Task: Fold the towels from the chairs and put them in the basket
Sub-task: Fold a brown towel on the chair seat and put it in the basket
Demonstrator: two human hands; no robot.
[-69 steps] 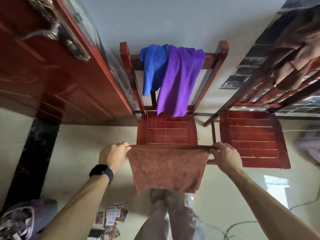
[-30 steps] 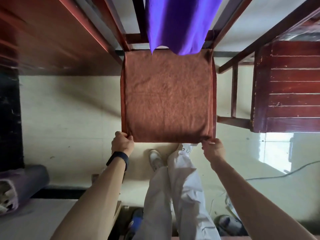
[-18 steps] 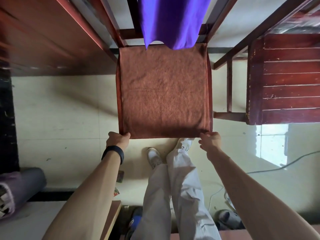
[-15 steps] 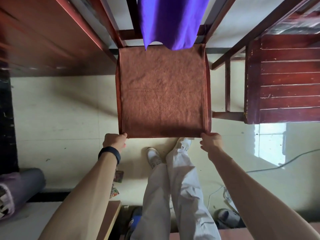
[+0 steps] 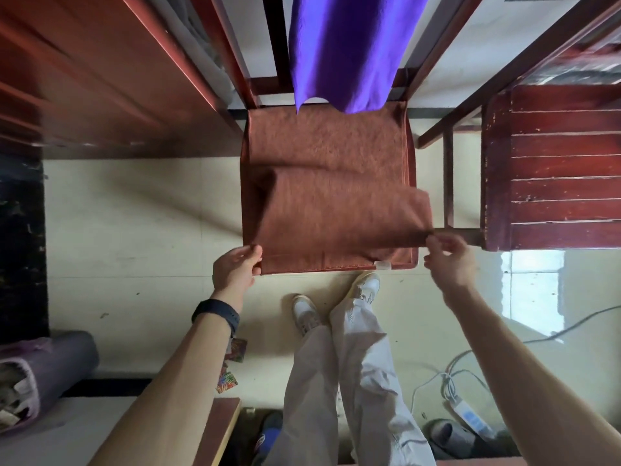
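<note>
I judge myself early in the job. The brown towel lies on the seat of the chair right in front of me, its near part raised in a loose hump over the flat far part, so the first fold is only half made. Beyond it the purple towel hangs from the chair back, not yet folded. A second chair stands to the right. I see no basket from here, so all the putting away is left.

Both my forearms reach forward from the near edge, one on each side of my legs. My left hand grips the towel's near left corner at the seat edge, thumb on top. My right hand pinches the near right corner between thumb and fingertips, held lifted above the seat and just off its right side.
</note>
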